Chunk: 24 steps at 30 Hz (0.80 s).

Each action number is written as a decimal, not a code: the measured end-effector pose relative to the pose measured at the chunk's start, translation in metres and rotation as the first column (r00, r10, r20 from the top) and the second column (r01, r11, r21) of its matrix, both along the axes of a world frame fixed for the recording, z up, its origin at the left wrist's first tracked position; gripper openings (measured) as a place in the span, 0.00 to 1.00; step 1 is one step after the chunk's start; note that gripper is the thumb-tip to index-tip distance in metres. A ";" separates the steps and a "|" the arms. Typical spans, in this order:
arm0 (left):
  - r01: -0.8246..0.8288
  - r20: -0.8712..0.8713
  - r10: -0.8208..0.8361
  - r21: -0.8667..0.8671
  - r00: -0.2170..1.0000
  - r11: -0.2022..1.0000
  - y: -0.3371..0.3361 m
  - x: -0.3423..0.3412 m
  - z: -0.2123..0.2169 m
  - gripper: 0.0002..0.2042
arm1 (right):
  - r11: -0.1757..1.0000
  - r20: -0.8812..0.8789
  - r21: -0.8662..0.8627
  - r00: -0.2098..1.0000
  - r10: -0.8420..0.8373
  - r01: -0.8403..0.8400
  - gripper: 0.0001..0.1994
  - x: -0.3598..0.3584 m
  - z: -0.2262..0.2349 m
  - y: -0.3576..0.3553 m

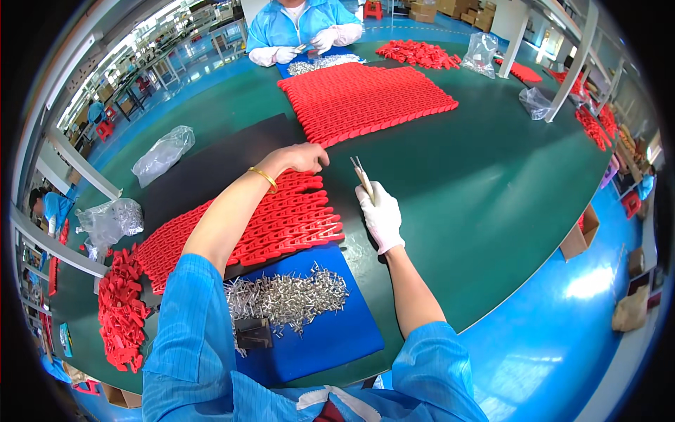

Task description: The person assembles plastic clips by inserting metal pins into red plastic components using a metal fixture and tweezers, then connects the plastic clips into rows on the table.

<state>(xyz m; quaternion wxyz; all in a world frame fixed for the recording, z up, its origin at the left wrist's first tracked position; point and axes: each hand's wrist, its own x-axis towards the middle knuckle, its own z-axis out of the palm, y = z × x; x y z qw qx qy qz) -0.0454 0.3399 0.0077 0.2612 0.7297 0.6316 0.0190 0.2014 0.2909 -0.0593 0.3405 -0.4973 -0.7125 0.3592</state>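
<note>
My bare left hand [302,158], with a gold bracelet at the wrist, rests at the far right end of a sheet of interlocked red plastic pieces [281,224]. Its fingers curl down there, and what lies between them is hidden. To the right, over the green table, my right hand [382,216] in a white glove is closed around tweezers [361,174], whose tips point up and away. Nearer me, small silver metal pins [295,299] are heaped on a blue mat [337,348], beside a small black block [253,333].
Loose red pieces [119,309] lie at the left. A black mat [218,151] and clear plastic bags [165,153] are beyond. Across the green table [478,204], a co-worker [302,32] sits behind another red sheet [365,98]. White posts [83,165] rise at the sides.
</note>
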 end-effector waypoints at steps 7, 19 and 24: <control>-0.341 0.645 0.099 0.263 0.758 0.903 -0.031 -0.012 0.030 0.10 | 1.000 -0.040 0.006 0.999 0.022 -0.021 0.17 -0.005 0.002 -0.004; -0.212 0.163 0.145 0.546 0.976 0.810 -0.216 -0.067 0.019 0.12 | 1.000 -0.045 0.023 0.999 0.013 -0.012 0.16 -0.005 0.003 -0.002; -0.185 0.032 0.196 0.510 0.980 0.840 -0.229 -0.056 0.024 0.12 | 0.999 -0.039 0.035 0.999 0.003 -0.002 0.17 -0.001 0.000 -0.002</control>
